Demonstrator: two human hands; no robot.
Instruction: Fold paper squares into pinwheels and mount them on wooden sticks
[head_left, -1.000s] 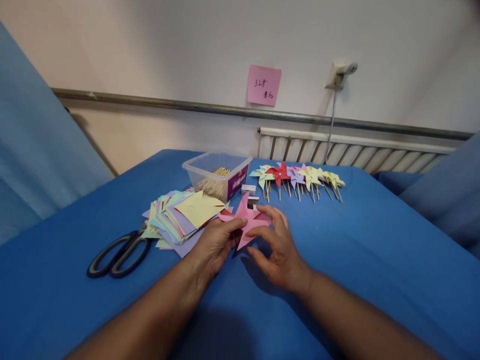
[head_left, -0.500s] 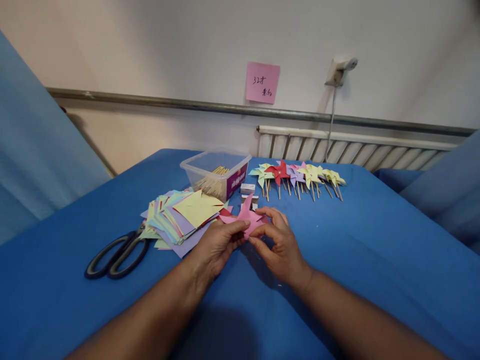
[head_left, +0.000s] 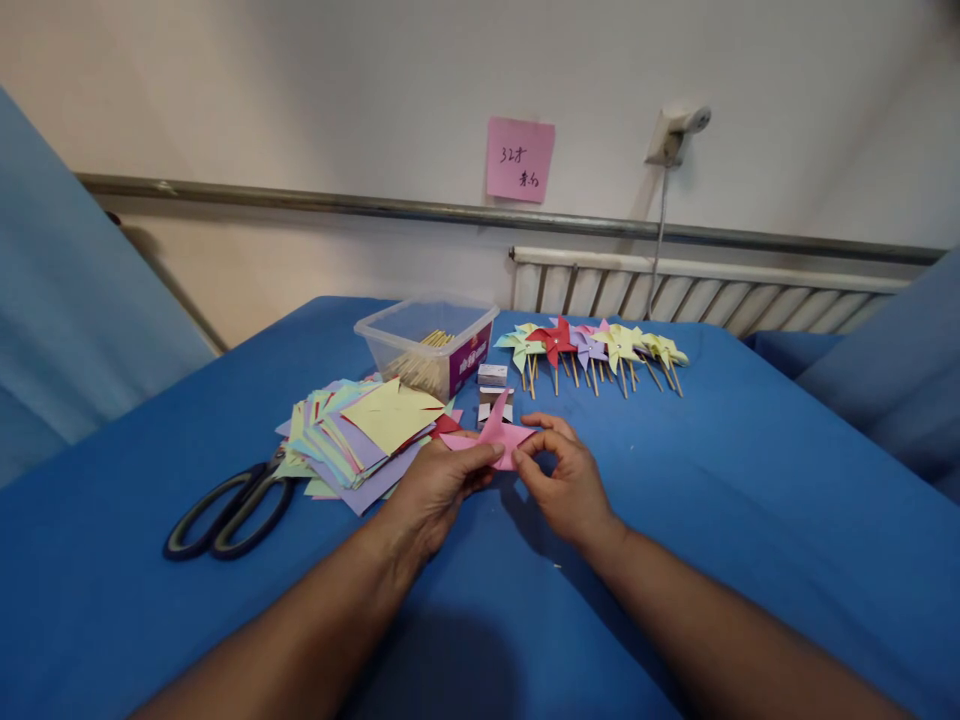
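While the left hand (head_left: 435, 485) pinches the pink paper pinwheel (head_left: 496, 437), the right hand (head_left: 568, 478) grips its other side.

Shown: two bare hands, left (head_left: 435, 490) and right (head_left: 568, 487); one folded pink paper piece (head_left: 496, 437); one pair of black-handled scissors (head_left: 229, 506); one clear plastic tub (head_left: 424, 343); two small white boxes (head_left: 493, 375).
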